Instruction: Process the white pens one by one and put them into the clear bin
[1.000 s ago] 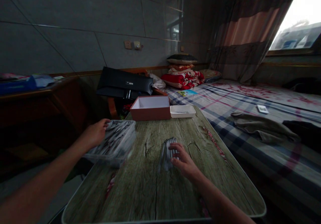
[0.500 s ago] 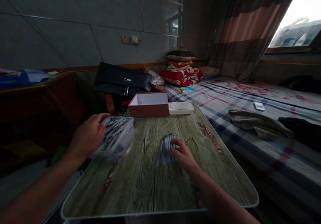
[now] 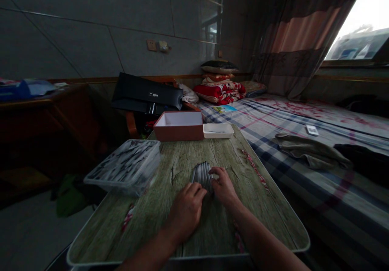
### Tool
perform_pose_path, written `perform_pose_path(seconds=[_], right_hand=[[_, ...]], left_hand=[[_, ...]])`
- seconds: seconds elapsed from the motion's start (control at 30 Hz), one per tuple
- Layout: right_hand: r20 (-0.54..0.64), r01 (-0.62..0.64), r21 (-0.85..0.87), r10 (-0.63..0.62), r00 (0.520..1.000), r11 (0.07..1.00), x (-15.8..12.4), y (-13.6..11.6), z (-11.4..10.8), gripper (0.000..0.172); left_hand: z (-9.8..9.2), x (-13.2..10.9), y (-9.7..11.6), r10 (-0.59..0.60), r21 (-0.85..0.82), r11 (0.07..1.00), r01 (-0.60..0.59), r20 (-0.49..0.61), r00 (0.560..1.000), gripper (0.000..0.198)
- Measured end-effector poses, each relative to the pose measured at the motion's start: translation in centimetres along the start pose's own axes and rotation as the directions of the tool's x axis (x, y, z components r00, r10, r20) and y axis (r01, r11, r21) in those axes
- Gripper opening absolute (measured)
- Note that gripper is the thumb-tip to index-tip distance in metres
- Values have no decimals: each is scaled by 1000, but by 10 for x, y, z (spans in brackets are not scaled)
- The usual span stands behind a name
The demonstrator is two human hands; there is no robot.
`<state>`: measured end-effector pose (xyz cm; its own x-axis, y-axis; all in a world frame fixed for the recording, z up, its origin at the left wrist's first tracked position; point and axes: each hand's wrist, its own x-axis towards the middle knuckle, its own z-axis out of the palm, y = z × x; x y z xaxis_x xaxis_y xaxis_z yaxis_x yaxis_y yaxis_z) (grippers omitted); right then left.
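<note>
Several slim grey pen-like sticks (image 3: pixel 201 172) lie side by side in a row on the wood-patterned table (image 3: pixel 158 222). At the row's near left end is my left hand (image 3: pixel 187 208), its fingers curled together; whatever they hold, if anything, is hidden. My right hand (image 3: pixel 224 188) rests against the row's right side, with bent fingers and a gap between thumb and forefinger. To the left stands a clear plastic box (image 3: pixel 145 178) full of loose dark and pale sticks, part of it over the table's left edge.
A brown box with a white inside (image 3: pixel 179 132) stands at the table's far edge. Beside it is a shallow white tray (image 3: pixel 218 134) with a few thin things in it. A bed (image 3: pixel 252 129) runs along the right, and a black monitor (image 3: pixel 148 94) leans behind the table.
My left hand has left the clear box and moved right to the near end of the stick row. My right hand has stayed almost in place beside the row.
</note>
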<state>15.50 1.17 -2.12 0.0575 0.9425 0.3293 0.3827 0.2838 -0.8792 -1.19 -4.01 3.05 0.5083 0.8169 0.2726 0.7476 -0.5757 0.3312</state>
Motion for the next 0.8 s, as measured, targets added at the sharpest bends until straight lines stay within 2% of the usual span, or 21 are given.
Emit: perform_pose_path(seconds=[0.13,0.23,0.37,0.5,0.6,0.63,0.7,0.73,0.8], right_hand=[[-7,-26,-53,25,1000,998,1,-1,-3,35],[-6,-42,-65,41,999,997,1,-3,-2,33],[-3,-61,-62,61,998,996,0,-6,-1,31],[3,-65,-54,65,998,996,0,-8,-1,33],[21,-71,-37,72,997,997,0,-10,0,31],[33,-76,-17,77,997,997,0,-12,0,28],[61,-91,56,88,994,994,-1,-16,1,20],[83,-95,104,86,993,990,-2,-19,1,17],[138,-83,197,56,989,977,-4,-25,1,15]], left_hand=[[0,13,-32,-259,-39,966,257,-52,964,25],[6,23,-51,-387,-66,920,387,16,922,17],[17,29,-56,-434,-35,898,439,100,895,17],[17,32,-57,-425,40,905,424,110,898,30],[13,34,-61,-476,17,879,477,96,874,37],[11,34,-61,-497,-36,865,501,90,863,37],[8,35,-59,-521,-244,813,529,102,848,34],[7,35,-57,-523,-390,756,526,123,844,30],[7,34,-48,-505,-677,561,478,178,845,22]])
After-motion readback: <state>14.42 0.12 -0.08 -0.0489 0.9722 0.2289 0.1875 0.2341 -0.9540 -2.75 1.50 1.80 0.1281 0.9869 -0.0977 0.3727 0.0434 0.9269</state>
